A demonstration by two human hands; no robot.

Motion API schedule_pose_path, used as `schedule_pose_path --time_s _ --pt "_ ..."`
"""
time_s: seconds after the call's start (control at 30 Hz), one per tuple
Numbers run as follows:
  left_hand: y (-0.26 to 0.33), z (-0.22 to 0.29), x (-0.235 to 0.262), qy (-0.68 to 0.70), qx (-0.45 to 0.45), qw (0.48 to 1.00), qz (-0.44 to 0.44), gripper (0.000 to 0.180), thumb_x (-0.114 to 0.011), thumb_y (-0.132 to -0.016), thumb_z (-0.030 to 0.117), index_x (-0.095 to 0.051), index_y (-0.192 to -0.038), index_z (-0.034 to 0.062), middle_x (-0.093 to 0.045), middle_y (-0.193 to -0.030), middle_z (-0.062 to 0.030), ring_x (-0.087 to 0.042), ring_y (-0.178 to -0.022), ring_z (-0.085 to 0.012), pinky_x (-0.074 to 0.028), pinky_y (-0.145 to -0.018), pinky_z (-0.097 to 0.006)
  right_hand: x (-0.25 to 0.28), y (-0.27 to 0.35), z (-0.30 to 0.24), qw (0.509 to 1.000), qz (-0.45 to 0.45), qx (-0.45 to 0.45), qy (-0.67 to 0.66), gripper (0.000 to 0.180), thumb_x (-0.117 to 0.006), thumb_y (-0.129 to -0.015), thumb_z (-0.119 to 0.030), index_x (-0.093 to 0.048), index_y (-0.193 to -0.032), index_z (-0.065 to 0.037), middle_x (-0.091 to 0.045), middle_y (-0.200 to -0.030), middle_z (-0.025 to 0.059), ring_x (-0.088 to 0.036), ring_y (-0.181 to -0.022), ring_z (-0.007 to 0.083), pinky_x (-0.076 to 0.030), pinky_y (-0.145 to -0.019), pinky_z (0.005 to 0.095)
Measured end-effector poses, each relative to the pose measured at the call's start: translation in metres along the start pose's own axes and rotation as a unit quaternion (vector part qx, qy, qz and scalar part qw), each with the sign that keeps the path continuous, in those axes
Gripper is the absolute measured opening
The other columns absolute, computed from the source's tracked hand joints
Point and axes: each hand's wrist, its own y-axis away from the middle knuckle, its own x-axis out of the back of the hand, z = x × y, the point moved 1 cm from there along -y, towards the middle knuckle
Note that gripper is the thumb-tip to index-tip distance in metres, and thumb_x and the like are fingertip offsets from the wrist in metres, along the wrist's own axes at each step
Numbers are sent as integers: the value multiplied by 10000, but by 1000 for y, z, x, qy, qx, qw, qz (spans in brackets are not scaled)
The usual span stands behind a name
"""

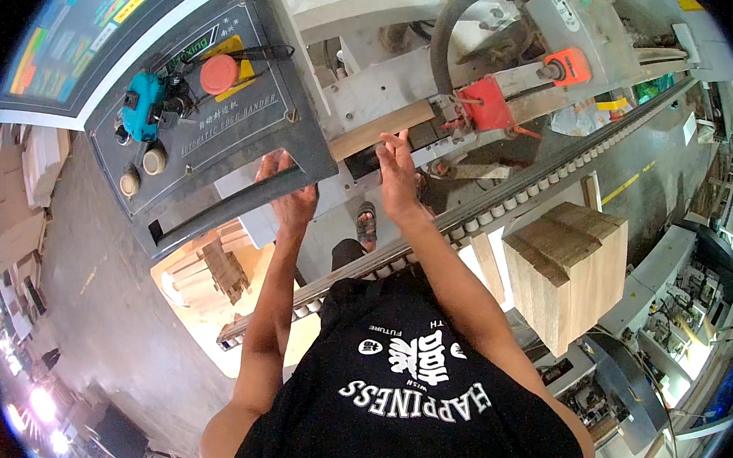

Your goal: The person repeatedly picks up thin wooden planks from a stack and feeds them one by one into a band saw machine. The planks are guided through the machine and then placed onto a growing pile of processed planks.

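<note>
My left hand (pixel 293 204) is beside the dark lower rim of a control panel (pixel 245 125), which hides part of it. Its visible fingers are stretched out with a gap between them, and nothing shows in them. To the right, my right hand (pixel 400 180) has its fingers apart, their tips at the near edge of a narrow wooden strip (pixel 381 130). That strip lies on the grey machine bed, close to a red guard (pixel 486 103). Whether the fingertips press on the strip or only hover by it, I cannot tell.
A roller rail (pixel 524 194) runs diagonally between my body and the machine. Stacked wooden boards (pixel 569 275) stand at right, and more wood pieces (pixel 217 273) lie below the panel. A teal device (pixel 142 106) and a red button (pixel 218 74) sit on the panel.
</note>
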Motion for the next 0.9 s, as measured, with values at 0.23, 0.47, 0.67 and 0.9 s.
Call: schedule_pose_path --time_s 0.23,0.47,0.67,0.9 --pt "-1 25 -50 45 16 995 -89 808 -819 -915 439 -477 -1592 160 -341 -1717 -184 -248 -1594 -477 -185 -1231 -685 20 -19 -22 997 51 57 5 643 -868 -915 -428 -582 -1376 -82 104 -1782 284 -94 -1666 341 -165 -1310 427" --pt "-43 97 -77 59 -85 994 -37 788 -869 -857 348 -493 -1496 81 -284 -1733 -177 -253 -1603 -409 -190 -1245 -633 45 14 -41 994 83 43 55 505 -821 -974 -164 -589 -1407 -46 -505 -1592 152 -514 -1437 230 -463 -1131 357" --pt "-59 150 -94 18 -71 996 -43 783 -889 -829 426 -532 -1428 71 -346 -1686 -150 -287 -1576 -361 -180 -1250 -577 150 119 -35 902 121 153 385 306 -770 -1015 -144 -667 -1269 -8 -677 -1254 111 -684 -1081 217 -564 -949 370" --pt "-82 167 -112 41 -67 997 -13 639 -855 -880 355 -564 -1383 90 -416 -1615 -133 -322 -1554 -356 -216 -1241 -573 273 227 -33 768 255 119 576 321 -726 -1025 -201 -646 -1281 -25 -636 -1274 177 -618 -1187 360 -510 -1034 511"
